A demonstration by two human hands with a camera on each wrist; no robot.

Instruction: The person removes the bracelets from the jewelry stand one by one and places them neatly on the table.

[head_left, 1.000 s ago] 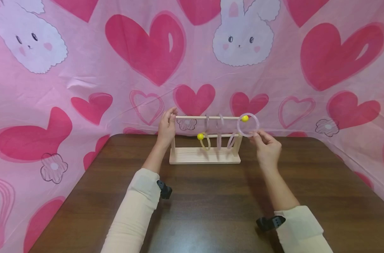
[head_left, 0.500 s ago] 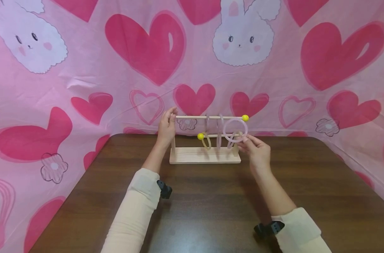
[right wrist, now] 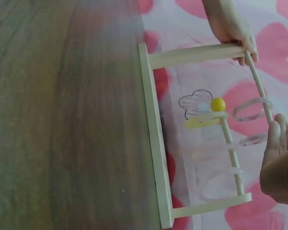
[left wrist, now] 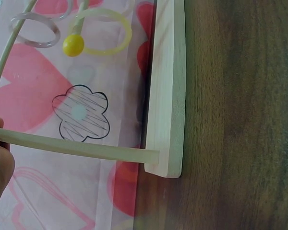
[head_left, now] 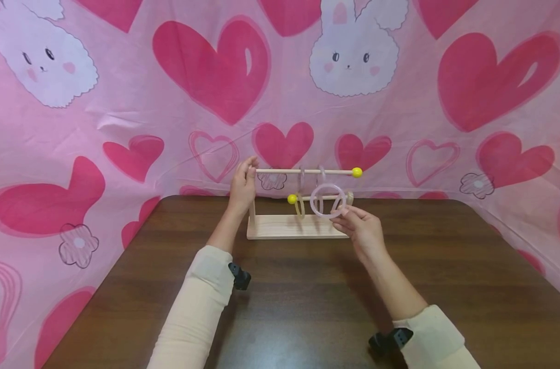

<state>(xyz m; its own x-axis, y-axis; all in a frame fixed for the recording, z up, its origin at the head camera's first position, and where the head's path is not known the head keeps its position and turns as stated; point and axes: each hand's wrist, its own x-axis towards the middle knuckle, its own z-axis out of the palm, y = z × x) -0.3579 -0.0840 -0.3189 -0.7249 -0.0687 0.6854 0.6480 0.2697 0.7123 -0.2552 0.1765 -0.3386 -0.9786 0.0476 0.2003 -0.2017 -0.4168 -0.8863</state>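
A pale wooden bangle stand [head_left: 284, 227] has two rods at different heights, each tipped with a yellow ball. At the top of its left post, my left hand [head_left: 243, 188] holds the wood, fingers behind and thumb in front. My right hand [head_left: 365, 233] pinches a translucent pale-purple bangle [head_left: 313, 201] between thumb and fingers. Held in front of the lower rod [head_left: 328, 197], this bangle overlaps the ones hanging there. A yellow bangle [left wrist: 128, 36] hangs near the lower rod's yellow ball [left wrist: 73, 45]. Greyish-purple bangles [right wrist: 237, 115] hang on the upper rod [right wrist: 257, 79].
The stand's base rests toward the back of a dark brown wooden table [head_left: 280, 297]. Close behind hangs a pink cloth [head_left: 289, 92] with hearts and rabbits. Dark wrist cameras sit at both cuffs.
My right hand has carried the pinched bangle left and down, from beside the upper rod's yellow ball to in front of the lower rod. The left hand stays on the post.
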